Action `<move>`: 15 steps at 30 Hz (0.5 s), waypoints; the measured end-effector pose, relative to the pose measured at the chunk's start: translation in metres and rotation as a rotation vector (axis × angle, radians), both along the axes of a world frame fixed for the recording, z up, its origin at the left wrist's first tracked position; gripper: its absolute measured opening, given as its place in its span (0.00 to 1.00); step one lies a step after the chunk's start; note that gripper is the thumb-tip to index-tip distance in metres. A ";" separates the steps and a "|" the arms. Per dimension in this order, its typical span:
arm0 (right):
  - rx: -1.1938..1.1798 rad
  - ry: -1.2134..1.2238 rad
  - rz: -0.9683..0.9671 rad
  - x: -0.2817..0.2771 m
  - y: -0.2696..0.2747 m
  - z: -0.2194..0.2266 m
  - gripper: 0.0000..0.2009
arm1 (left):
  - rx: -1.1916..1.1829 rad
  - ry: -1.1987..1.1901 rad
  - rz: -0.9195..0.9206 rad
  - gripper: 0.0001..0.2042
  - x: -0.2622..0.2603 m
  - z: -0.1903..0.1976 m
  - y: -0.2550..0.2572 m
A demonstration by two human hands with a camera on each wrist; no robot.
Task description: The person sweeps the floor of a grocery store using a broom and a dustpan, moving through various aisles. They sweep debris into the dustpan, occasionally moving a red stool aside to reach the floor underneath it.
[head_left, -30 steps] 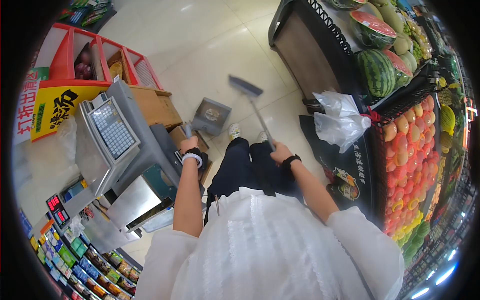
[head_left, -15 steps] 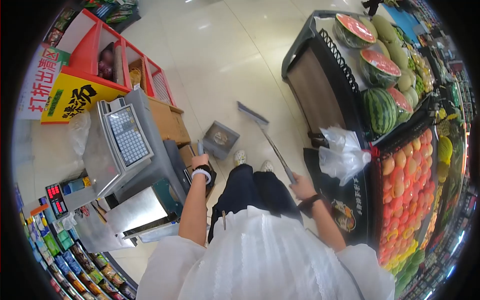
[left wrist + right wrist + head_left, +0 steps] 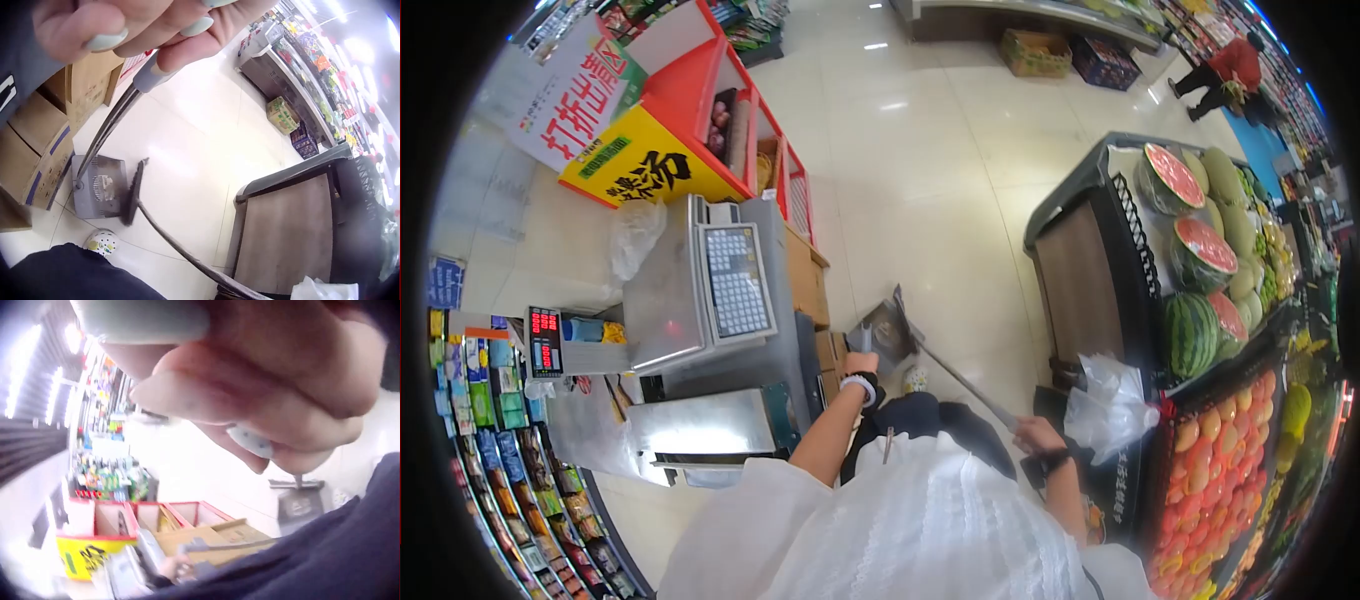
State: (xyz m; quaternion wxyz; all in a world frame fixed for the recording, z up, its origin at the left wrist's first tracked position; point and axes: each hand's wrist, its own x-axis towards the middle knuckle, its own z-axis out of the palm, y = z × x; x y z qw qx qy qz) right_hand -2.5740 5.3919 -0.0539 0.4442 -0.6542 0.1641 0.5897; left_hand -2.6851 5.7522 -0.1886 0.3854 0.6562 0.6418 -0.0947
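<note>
My left hand [image 3: 861, 364] grips the upright handle of a long-handled dustpan [image 3: 84, 200], whose grey pan lies on the floor beside cardboard boxes. Light debris shows inside the pan. Out to the right, my right hand [image 3: 1040, 436] holds the top of a broom [image 3: 181, 250], its stick slanting down toward the pan. The broom's dark bristle head [image 3: 134, 190] stands on edge right at the pan's open side. Fingers of the right hand [image 3: 269, 394] are curled in the right wrist view, and they hide most of the stick there.
A scale [image 3: 740, 285] on a metal counter stands at left, near red bins [image 3: 700, 85]. On the right is a fruit stand [image 3: 1090, 270] with watermelons, and a plastic bag [image 3: 1110, 405] hangs from it. A shoe [image 3: 101, 242] is close to the pan. Another person [image 3: 1235, 65] is far right.
The broom head has come left and toward me, from the open floor to the dustpan's edge. My right hand has moved outward to the right. The head view has tilted up, showing more floor ahead.
</note>
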 end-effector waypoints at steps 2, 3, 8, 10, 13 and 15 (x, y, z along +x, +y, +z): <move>-0.025 0.044 0.049 0.009 -0.007 0.000 0.30 | 0.021 0.039 -0.047 0.18 -0.005 -0.023 0.010; -0.099 -0.063 0.119 0.009 0.000 0.014 0.31 | -0.107 -0.028 -0.036 0.19 -0.006 -0.005 0.016; -0.200 -0.274 0.218 0.018 0.029 0.048 0.15 | -0.369 -0.334 0.290 0.13 -0.026 -0.039 0.062; -0.247 -0.309 0.198 0.029 0.043 0.049 0.12 | -0.427 -0.370 0.403 0.11 -0.017 0.010 0.071; -0.298 -0.377 0.178 0.055 0.058 0.039 0.11 | -0.446 -0.402 0.531 0.12 -0.005 0.020 0.079; -0.382 -0.413 0.195 0.082 0.066 0.033 0.11 | -0.443 -0.419 0.554 0.12 0.006 0.010 0.083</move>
